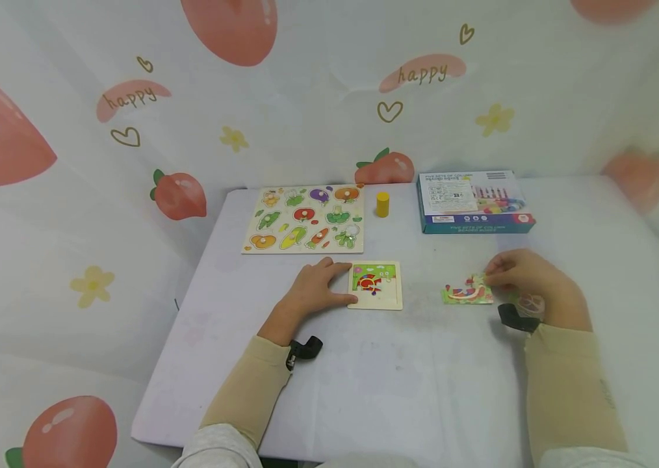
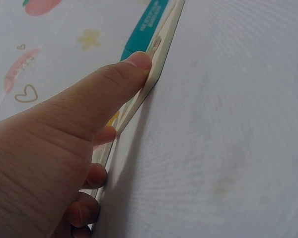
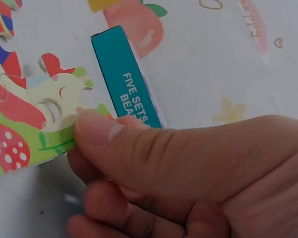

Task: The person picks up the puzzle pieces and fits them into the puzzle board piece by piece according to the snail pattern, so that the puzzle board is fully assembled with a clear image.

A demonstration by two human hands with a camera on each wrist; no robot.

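A small square wooden jigsaw puzzle board (image 1: 390, 300) lies on the table, with printed pieces filling its upper left part. My left hand (image 1: 316, 288) holds its left side, thumb near the lower corner and index finger near the upper one. In the left wrist view the thumb (image 2: 124, 69) presses on the board's edge (image 2: 164, 54). To the right, my right hand (image 1: 519, 273) pinches the right end of a joined section of jigsaw pieces (image 1: 464, 296). Close up, that section (image 3: 54, 109) shows a smiling face, a red spotted shape and green ground. The fingertips under it are partly hidden.
Behind the board lies a vegetable knob puzzle (image 1: 304, 221). A yellow cylinder (image 1: 383, 205) stands beside it. A boxed bead set (image 1: 474, 203) lies at the back right. Something clear and round (image 1: 531, 304) sits partly hidden under my right wrist. Patterned cloth hangs behind the table.
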